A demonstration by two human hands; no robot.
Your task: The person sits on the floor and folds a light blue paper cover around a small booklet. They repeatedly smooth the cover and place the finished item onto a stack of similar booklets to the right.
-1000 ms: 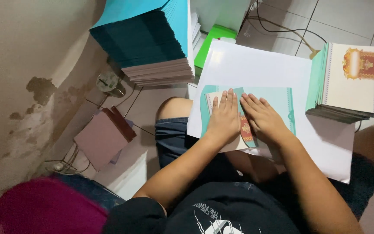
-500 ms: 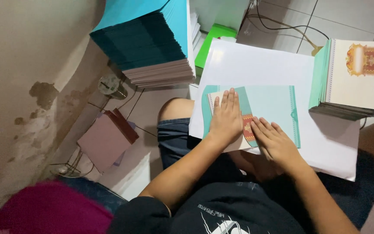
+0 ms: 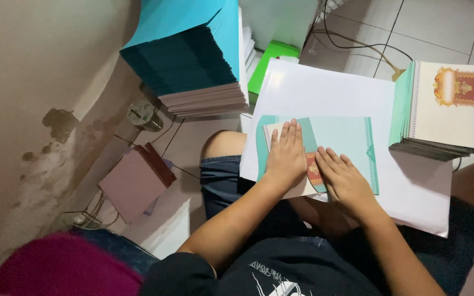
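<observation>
The teal card (image 3: 336,148) is pressed flat under the left hand (image 3: 285,159) and right hand (image 3: 345,181), fingers released and spread; a crooked fold could be caused by slipping on the white board (image 3: 325,93).

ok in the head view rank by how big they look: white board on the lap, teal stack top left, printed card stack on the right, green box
1. white board
2. teal stack, nearer the camera, so unsure against the board
3. printed card stack
4. green box, mostly hidden
</observation>
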